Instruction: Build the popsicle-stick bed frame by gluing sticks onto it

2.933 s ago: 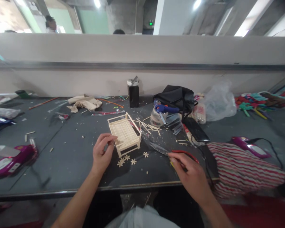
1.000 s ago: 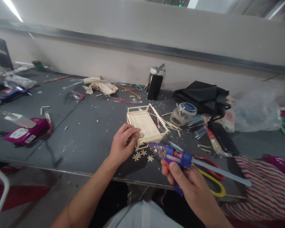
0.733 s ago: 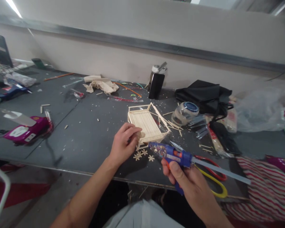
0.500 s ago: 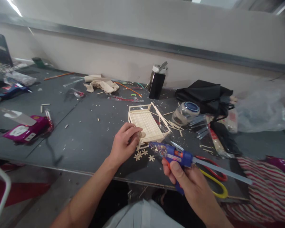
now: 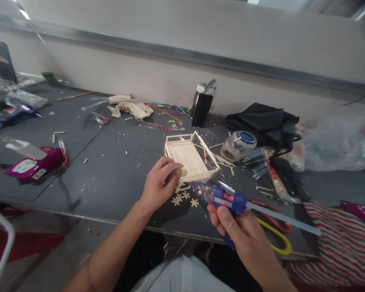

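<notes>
A small tray-like model of pale wooden sticks [image 5: 187,156], with a slatted floor and low rails, rests on the dark tabletop. My left hand [image 5: 161,180] is closed at its near left corner, the fingers curled around the edge; the fingertips are partly hidden. In my right hand [image 5: 234,225] is a blue hot glue gun [image 5: 214,194], with a long clear glue stick [image 5: 284,217] sticking out of its back. Its nozzle is at the model's near corner; whether it touches cannot be made out. Several small star-shaped wooden pieces [image 5: 194,202] lie just below.
Scissors [image 5: 281,239] with red and yellow handles lie beneath the glue stick. A lidded jar [image 5: 239,146], loose sticks and a black bag [image 5: 261,123] are behind on the right. A black phone [image 5: 201,110] leans upright at the back. A purple power socket [image 5: 36,164] sits left.
Both hands, the glue gun and the model hold almost the same places. The whole view has shifted very slightly.
</notes>
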Demonstrator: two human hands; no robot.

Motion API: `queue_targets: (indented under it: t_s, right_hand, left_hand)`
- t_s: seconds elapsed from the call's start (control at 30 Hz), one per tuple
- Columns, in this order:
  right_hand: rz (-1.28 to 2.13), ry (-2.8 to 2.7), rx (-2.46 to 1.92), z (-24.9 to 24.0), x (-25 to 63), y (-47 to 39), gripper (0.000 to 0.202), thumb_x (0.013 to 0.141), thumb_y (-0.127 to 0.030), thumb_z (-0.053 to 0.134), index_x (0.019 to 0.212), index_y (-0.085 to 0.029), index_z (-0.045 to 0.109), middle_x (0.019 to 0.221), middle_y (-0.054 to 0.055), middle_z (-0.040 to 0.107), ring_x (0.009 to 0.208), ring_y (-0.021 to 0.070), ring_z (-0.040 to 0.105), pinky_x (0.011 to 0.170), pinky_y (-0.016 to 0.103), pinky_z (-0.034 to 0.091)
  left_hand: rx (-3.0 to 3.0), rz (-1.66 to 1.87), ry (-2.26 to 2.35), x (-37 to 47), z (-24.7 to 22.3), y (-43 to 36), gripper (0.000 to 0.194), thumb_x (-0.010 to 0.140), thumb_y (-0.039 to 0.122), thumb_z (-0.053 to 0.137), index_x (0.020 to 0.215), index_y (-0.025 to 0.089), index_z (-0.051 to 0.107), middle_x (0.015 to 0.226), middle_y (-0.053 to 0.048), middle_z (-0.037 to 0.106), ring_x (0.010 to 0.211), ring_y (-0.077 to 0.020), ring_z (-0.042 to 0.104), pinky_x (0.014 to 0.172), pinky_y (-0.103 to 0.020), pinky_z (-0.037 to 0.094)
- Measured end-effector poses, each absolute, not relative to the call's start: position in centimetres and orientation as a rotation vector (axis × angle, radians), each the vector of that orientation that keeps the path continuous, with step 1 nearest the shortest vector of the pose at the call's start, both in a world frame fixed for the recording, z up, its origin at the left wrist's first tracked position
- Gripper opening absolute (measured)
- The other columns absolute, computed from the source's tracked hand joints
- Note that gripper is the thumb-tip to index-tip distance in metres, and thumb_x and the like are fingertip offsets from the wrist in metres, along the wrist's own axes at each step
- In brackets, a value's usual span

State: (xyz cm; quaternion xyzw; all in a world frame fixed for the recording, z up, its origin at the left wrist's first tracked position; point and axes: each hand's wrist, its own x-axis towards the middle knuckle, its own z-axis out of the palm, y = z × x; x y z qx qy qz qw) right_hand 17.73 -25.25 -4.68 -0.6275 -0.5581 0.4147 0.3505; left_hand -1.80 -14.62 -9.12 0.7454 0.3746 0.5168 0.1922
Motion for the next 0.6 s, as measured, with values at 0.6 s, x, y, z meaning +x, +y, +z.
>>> queue_targets:
  t_s: [0.6]
  right_hand:
    - [1.087, -1.409, -1.641, -4.82, 17.74, -25.19, 0.040, 0.086, -0.056, 0.048, 0.088, -0.019, 0.064, 0.076, 0.005, 0.065, 0.071, 0.0188, 0.059, 0.062, 0.028, 0.048]
  left_hand:
    - [2.096, 1.429, 1.072, -1.74, -8.99, -14.63, 0.030, 0.080, 0.004, 0.050, 0.101, 0.020, 0.063, 0.096, -0.004, 0.056, 0.079, -0.0118, 0.055, 0.068, -0.026, 0.047]
